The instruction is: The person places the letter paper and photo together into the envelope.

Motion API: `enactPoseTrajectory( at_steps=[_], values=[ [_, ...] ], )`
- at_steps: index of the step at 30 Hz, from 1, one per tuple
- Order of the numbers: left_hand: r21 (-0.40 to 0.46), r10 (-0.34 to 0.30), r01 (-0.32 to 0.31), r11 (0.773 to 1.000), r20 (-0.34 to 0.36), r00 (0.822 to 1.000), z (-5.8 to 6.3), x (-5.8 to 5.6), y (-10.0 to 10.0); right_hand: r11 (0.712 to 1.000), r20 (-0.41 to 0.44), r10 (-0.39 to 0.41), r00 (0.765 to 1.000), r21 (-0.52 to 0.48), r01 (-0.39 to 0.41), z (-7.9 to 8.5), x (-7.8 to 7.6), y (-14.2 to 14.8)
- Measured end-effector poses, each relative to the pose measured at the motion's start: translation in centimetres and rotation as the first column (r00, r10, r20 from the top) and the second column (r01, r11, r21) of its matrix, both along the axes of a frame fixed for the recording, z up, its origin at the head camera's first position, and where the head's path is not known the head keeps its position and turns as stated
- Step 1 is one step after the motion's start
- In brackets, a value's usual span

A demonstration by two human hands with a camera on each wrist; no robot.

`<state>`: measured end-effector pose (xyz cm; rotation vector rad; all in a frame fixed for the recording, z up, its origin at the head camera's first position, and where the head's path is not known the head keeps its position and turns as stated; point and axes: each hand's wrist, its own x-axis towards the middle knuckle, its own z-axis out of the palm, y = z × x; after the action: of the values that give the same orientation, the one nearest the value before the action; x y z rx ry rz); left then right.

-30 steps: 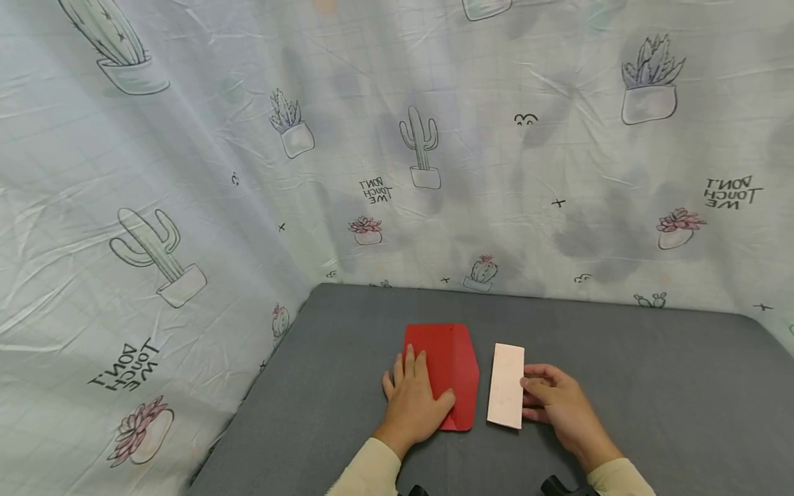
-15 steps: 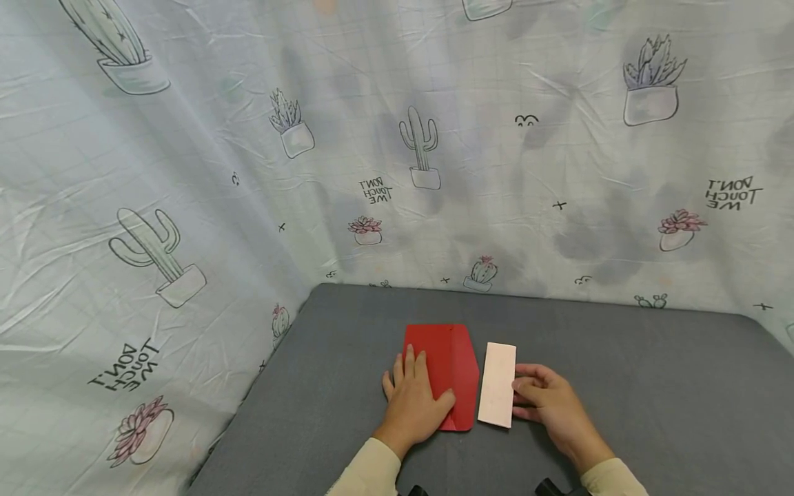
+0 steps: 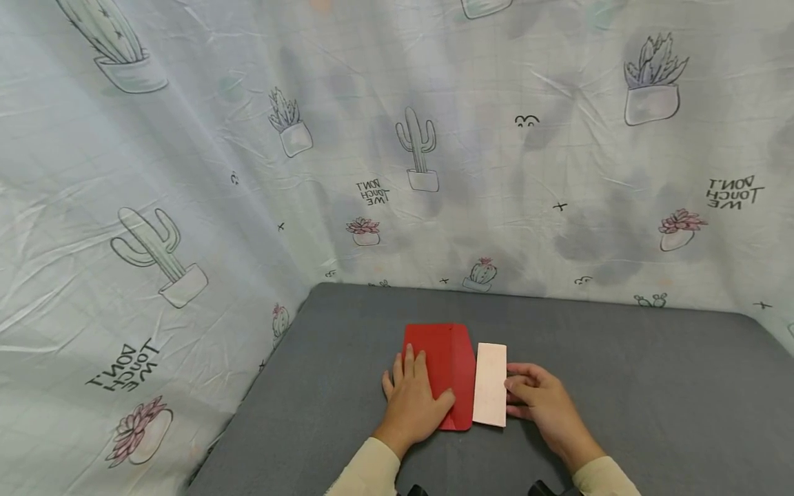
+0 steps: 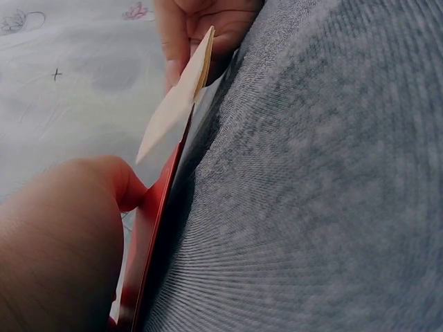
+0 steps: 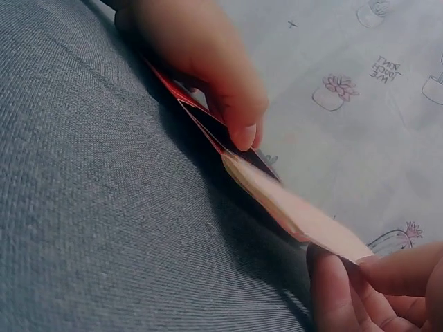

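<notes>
On a gray tabletop (image 3: 651,386), nearer its left edge than its right, the left hand (image 3: 411,408) lies spread on a red envelope (image 3: 439,365), both unmoved. The right hand (image 3: 548,405) pinches a folded pale-pink paper (image 3: 491,386), which has slid leftward; formerly apart, it now reaches the envelope's flap.

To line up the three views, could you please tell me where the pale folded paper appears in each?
Head: paper lies below and right of centre.
Left wrist: paper, above and left of centre.
Right wrist: paper, below and right of centre.
Shared landmark: red envelope.
</notes>
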<state>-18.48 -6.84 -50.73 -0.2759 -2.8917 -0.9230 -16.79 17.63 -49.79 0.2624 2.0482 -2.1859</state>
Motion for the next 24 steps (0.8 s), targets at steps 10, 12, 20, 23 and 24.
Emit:
enactPoseTrajectory(
  at_steps=[10, 12, 20, 23, 24],
  values=[
    [-0.011, 0.003, -0.003, 1.000, 0.009, 1.000, -0.2, -0.1, -0.1, 1.000, -0.032, 0.002, 0.999, -0.030, -0.003, -0.2, -0.1, -1.1],
    [-0.008, 0.005, -0.005, 1.000, 0.001, 1.000, -0.2, 0.0, 0.0, 1.000, -0.027, -0.002, 1.000, -0.026, 0.001, -0.1, -0.2, -1.4],
    [-0.037, 0.013, -0.012, 0.999, 0.035, 0.999, 0.1, -0.1, 0.1, 1.000, -0.032, -0.002, 1.000, 0.003, 0.002, -0.2, -0.3, -2.2],
    [-0.047, 0.017, -0.015, 0.999, 0.037, 0.999, 0.1, -0.1, 0.2, 1.000, -0.033, -0.003, 0.999, 0.017, 0.004, -0.2, -0.4, -2.4],
    [-0.049, 0.018, -0.016, 0.999, 0.037, 0.999, 0.0, -0.1, 0.2, 1.000, -0.033, -0.004, 0.999, 0.022, 0.004, -0.2, -0.4, -2.5]
  ],
)
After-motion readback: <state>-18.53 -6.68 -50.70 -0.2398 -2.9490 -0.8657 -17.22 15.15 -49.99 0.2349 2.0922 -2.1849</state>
